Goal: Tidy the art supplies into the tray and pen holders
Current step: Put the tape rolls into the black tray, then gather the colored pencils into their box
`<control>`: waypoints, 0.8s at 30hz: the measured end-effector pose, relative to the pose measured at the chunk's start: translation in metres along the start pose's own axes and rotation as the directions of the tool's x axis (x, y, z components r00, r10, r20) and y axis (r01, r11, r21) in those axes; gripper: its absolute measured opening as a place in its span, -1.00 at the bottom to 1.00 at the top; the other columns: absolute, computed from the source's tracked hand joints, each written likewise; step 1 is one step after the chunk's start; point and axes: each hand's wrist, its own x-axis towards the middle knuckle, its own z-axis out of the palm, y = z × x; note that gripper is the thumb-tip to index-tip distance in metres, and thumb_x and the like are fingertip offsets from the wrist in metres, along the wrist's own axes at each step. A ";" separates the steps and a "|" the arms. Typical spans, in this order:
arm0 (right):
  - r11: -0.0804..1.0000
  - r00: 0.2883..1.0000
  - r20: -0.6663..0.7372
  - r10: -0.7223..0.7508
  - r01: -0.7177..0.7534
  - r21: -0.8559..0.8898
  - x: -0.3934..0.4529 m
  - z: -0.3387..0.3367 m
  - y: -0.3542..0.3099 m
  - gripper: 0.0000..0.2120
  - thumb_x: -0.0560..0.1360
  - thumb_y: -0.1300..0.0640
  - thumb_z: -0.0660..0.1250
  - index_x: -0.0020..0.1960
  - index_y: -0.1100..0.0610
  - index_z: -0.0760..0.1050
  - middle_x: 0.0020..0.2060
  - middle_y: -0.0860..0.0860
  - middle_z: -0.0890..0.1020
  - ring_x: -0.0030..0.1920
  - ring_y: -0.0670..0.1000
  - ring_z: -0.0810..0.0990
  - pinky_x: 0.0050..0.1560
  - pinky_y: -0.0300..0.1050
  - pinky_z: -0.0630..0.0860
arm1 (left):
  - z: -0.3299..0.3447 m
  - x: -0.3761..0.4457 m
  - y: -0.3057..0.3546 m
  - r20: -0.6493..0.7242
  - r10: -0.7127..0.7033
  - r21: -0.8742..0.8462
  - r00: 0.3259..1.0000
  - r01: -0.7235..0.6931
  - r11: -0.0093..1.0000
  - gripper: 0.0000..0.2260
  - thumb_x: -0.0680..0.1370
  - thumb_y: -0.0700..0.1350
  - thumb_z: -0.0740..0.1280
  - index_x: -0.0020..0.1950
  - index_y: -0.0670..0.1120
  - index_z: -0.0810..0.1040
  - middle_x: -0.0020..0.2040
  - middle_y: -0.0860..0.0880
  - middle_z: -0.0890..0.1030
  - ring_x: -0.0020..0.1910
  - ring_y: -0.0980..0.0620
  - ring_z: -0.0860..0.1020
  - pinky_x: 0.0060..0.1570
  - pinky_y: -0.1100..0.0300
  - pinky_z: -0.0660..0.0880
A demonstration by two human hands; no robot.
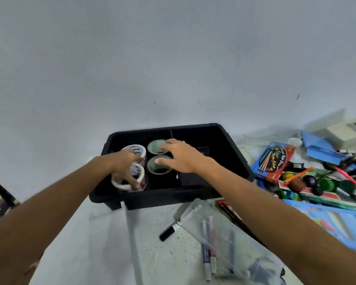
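A black divided tray (232,159) sits on the white table against the wall. In its left compartment lie white printed tape rolls (136,153), and my left hand (125,167) grips the nearest one, fingers curled over its rim. The middle compartment holds two dark green tape rolls (159,168). My right hand (179,155) lies over them with fingers spread, fingertips touching the far roll and thumb on the near one. The tray's right compartment looks mostly dark; its contents are unclear.
A clear plastic case of pens (224,241) and a black-capped marker (171,230) lie in front of the tray. To the right is a heap of supplies: a watercolour box (275,161), blue folder (321,149), paint pots (308,182) and brushes.
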 end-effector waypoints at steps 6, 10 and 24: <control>0.988 0.988 -0.110 0.107 -0.093 0.124 -0.069 -0.057 0.060 -0.44 0.53 -0.15 0.30 0.46 0.03 0.33 0.43 0.02 0.33 0.39 0.05 0.36 0.35 0.03 0.37 | -0.047 0.024 0.078 -0.225 0.163 -0.042 0.961 -0.177 0.983 -0.17 0.31 0.31 0.47 0.47 0.00 0.32 0.38 -0.03 0.38 0.35 -0.02 0.35 0.32 0.09 0.34; 0.980 0.968 -0.160 0.194 -0.183 0.080 -0.127 -0.091 0.122 -0.46 0.53 -0.10 0.32 0.45 0.05 0.33 0.39 0.06 0.39 0.37 0.05 0.37 0.35 -0.02 0.32 | -0.072 0.050 0.164 -0.294 0.269 -0.036 0.917 -0.292 0.956 -0.18 0.31 0.37 0.42 0.47 0.06 0.31 0.40 0.02 0.36 0.37 0.02 0.32 0.30 0.11 0.33; 0.908 0.892 -0.179 0.415 -0.417 0.026 -0.273 -0.159 0.326 -0.48 0.54 0.00 0.33 0.45 0.10 0.32 0.39 0.11 0.41 0.36 0.13 0.39 0.32 0.10 0.36 | -0.079 0.152 0.410 -0.261 0.389 -0.029 0.883 -0.410 0.912 -0.25 0.41 0.31 0.38 0.50 0.03 0.26 0.41 -0.04 0.36 0.38 -0.02 0.28 0.30 -0.01 0.35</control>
